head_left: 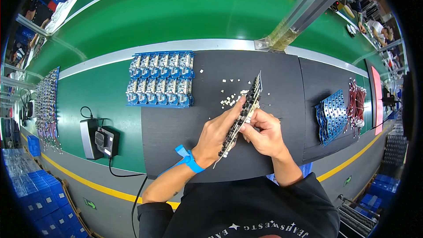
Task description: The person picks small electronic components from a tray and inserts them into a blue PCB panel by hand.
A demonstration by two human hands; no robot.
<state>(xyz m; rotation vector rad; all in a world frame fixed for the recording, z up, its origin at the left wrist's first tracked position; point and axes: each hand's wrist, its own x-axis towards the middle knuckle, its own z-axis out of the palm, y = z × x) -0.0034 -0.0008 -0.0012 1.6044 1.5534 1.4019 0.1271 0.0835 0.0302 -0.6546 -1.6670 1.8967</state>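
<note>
A circuit board panel point(240, 121) stands tilted on edge above the black mat, seen almost edge-on, with rows of black and white parts along it. My left hand point(218, 132) grips it from the left, a blue wrist strap on that arm. Against the panel's right face, my right hand point(264, 134) is closed, thumb and fingers pinched by a small white part; what lies between the fingertips is too hidden to tell. Small white pieces point(228, 102) are scattered on the mat just beyond the panel.
Two rows of populated blue boards point(161, 79) lie at the mat's far left. On the right are blue board panels point(331, 117) and a bundle of red wires point(356, 105). A grey-black device point(99, 139) with cables sits left. A metal post point(304, 13) rises beyond the mat.
</note>
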